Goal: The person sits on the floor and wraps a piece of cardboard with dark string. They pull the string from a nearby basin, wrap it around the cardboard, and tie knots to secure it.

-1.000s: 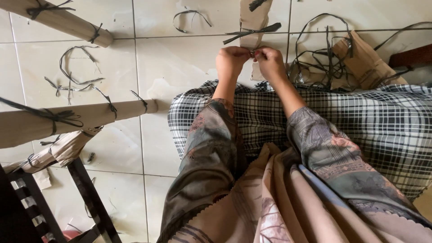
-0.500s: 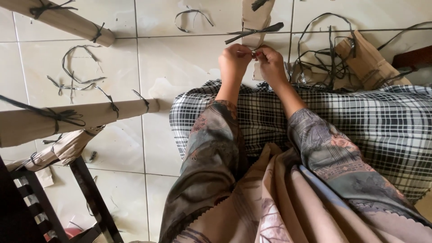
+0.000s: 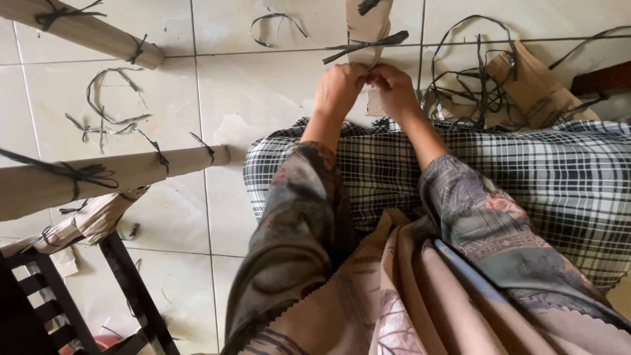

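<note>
A brown paper-wrapped piece [image 3: 368, 26] standing on the tiled floor [image 3: 263, 92] is pinched at its near edge by the left hand [image 3: 338, 89] and right hand [image 3: 394, 89], fingertips touching, just below its dark tie strip [image 3: 365, 46].

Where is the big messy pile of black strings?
In the head view, the tangled black strings lie on the tiled floor at upper right, just right of the right hand, beside crumpled brown paper.

light: soft daylight, even; shadows: faint on floor tiles [image 3: 263, 98]; glare: mild; focus: sharp, no blur
</note>
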